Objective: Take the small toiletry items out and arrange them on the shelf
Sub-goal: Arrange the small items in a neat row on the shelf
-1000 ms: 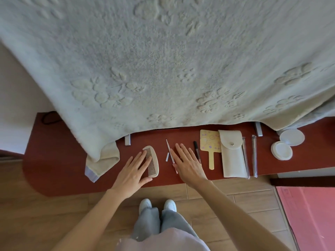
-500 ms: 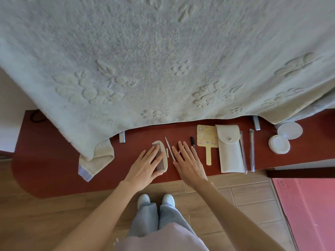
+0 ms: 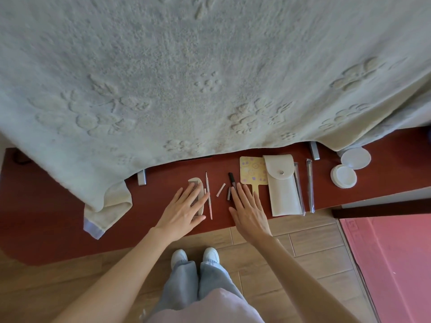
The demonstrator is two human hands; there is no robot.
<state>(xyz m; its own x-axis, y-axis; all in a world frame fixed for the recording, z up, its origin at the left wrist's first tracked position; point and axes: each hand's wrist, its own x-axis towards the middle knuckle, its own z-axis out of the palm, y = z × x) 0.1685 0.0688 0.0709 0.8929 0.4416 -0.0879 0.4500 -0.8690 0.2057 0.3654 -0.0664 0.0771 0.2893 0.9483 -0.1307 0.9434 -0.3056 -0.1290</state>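
Observation:
Small items lie in a row on the dark red shelf (image 3: 58, 220). My left hand (image 3: 184, 212) rests flat, fingers apart, on a cream comb (image 3: 196, 185). A thin pink-tipped stick (image 3: 208, 194) lies just right of the comb. My right hand (image 3: 250, 212) lies flat with spread fingers beside a black pen (image 3: 231, 179) and over the handle of a yellow hand mirror (image 3: 253, 170). A short pink stick (image 3: 220, 190) sits between my hands. Further right are a white snap pouch (image 3: 283, 190), two clear-sleeved tools (image 3: 309, 185) and a round white jar (image 3: 343, 176) with its lid (image 3: 355, 158).
A large pale embossed towel (image 3: 186, 78) hangs over the shelf's back and hides most of it; its corner (image 3: 106, 210) droops onto the shelf at left. Two metal brackets (image 3: 141, 177) stand at the back. Wooden floor (image 3: 303, 241) and a pink mat (image 3: 396, 264) lie below.
My hands have moved apart: the left has slid the comb rightwards up against the thin stick, the right has shifted right toward the mirror handle. The short pink stick and pen now show.

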